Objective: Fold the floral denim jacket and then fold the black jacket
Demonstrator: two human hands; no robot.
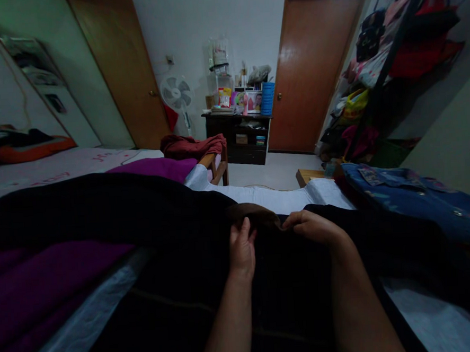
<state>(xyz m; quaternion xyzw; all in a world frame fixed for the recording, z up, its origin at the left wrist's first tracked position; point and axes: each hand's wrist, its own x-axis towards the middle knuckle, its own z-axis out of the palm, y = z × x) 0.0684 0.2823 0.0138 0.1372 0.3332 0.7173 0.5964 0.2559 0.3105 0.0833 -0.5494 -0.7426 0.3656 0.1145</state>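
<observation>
A black long-sleeved garment (289,284) lies spread in front of me, its sleeves stretched out to both sides. Its brown collar (257,211) stands at the far edge. My left hand (242,247) is at the collar's left part, thumb up and fingers curled behind the cloth. At the collar's right end my right hand (312,227) pinches the edge between thumb and fingers. Dark cloth hides some of the fingertips.
Under the garment is a white padded surface (256,194). A purple cloth (46,288) lies left, a blue denim garment (411,192) right. Beyond stand a wooden chair or bed end with red cloth (193,145), a dark cabinet (235,124) and a fan (176,92).
</observation>
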